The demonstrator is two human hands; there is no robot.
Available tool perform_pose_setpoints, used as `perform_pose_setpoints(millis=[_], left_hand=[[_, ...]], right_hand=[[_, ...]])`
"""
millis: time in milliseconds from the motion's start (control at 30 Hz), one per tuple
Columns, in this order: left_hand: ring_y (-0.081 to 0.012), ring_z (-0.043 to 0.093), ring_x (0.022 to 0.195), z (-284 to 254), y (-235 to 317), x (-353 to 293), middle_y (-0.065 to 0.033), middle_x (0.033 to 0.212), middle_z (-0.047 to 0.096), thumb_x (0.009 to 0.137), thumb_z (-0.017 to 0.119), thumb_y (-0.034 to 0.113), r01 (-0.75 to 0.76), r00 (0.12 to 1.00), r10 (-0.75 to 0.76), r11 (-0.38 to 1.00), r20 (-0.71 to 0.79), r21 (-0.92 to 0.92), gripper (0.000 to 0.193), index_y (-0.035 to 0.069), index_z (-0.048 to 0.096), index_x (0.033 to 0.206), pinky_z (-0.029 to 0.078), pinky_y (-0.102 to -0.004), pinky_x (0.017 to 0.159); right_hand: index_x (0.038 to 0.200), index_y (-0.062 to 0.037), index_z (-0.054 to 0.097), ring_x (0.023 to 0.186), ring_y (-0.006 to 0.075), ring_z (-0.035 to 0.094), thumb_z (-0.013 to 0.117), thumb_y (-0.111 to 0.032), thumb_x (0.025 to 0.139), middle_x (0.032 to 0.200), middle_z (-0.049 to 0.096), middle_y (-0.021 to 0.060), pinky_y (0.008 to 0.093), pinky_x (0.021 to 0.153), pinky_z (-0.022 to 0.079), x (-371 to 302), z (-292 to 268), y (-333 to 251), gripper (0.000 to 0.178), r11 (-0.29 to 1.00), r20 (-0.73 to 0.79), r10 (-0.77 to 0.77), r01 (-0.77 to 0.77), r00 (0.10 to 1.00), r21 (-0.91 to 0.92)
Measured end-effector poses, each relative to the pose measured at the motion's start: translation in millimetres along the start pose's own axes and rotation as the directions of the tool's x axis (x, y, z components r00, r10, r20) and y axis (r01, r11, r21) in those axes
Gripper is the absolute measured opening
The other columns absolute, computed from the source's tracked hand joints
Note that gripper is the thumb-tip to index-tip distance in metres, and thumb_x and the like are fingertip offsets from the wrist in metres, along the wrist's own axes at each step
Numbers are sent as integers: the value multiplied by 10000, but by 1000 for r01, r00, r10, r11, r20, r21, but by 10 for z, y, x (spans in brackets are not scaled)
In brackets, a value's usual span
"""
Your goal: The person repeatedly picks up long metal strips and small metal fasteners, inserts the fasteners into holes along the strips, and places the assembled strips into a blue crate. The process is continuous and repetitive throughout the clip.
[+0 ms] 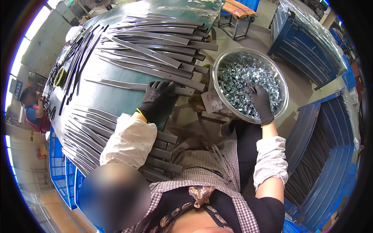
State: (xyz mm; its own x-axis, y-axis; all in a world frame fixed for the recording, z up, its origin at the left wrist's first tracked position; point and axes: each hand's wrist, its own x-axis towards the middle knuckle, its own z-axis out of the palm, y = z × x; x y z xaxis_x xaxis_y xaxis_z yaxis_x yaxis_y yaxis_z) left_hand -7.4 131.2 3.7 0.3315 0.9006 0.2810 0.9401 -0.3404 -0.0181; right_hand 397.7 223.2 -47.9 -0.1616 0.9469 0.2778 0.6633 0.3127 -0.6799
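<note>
My left hand (157,97), in a black glove, is closed around a long dark grey strip (120,84) near its right end, at the edge of the green-topped table (105,72). My right hand (261,103), also gloved in black, reaches into a round metal bowl (286,85) full of small shiny metal clips (237,77). Its fingers are bent together at the heap; which piece lies between them is too small to tell. More grey strips (155,37) are spread beyond my left hand. Another row of strips (87,128) lies nearer, partly under my left forearm.
A paper label (211,101) hangs beside the bowl. Blue metal bins (303,46) stand at the right, the nearer bin (330,171) holding long dark pieces. A stool (237,15) is at the back. Blue crates (58,167) and another person (35,108) are at the left.
</note>
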Motion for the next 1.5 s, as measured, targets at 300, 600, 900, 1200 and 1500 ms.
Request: perform_pose_setpoints(millis=[300, 600, 900, 1200, 1500], left_hand=[[-373, 598, 1073, -197, -1193, -656, -134, 1134, 636, 830, 705, 163, 133, 973, -122, 990, 197, -46, 456, 79, 590, 1263, 482, -477, 917], [-289, 618, 859, -1137, -706, -356, -86, 863, 595, 852, 693, 229, 51, 987, -9, 964, -162, 260, 138, 111, 631, 815, 519, -427, 692], [-215, 666, 974, -4103, -1858, -184, -134, 1096, 707, 952, 570, 22, 49, 414, 325, 925, -850, 377, 281, -30, 662, 1212, 522, -333, 876], [-300, 693, 901, -1706, -3296, -1423, -159, 1012, 716, 939, 615, 152, 724, 660, -346, 530, -667, 441, 346, 29, 600, 1263, 555, -387, 820], [-104, 451, 478, -72, -3390, -1854, -28, 580, 535, 947, 613, 146, 470, 256, -914, 403, -316, -785, 333, 17, 585, 642, 349, -301, 458]], right_hand=[[923, -47, 679, 585, 20, 399, 718, -219, 943, 681, 534, -76, 239, 534, 324, -288, -361, -46, 177, 789, 209, 297, -363, 932, 495], [999, -57, 706, 530, -15, 369, 702, -205, 957, 736, 607, -66, 182, 482, 255, -584, -20, -291, 154, 566, 46, 343, -246, 938, 787], [961, -30, 710, 562, -1, 399, 705, -125, 947, 712, 542, -97, 185, 520, 289, -827, -72, -731, 96, 525, 83, 348, -268, 934, 808], [1041, 14, 682, 544, -9, 376, 634, -31, 958, 717, 511, -89, 168, 503, 279, -1167, 6, -843, 106, 390, 249, 312, -363, 917, 846], [983, -6, 705, 623, 31, 524, 667, -114, 951, 803, 662, 15, 176, 548, 363, -1431, 86, -927, 119, 414, 248, 464, -456, 850, 788]])
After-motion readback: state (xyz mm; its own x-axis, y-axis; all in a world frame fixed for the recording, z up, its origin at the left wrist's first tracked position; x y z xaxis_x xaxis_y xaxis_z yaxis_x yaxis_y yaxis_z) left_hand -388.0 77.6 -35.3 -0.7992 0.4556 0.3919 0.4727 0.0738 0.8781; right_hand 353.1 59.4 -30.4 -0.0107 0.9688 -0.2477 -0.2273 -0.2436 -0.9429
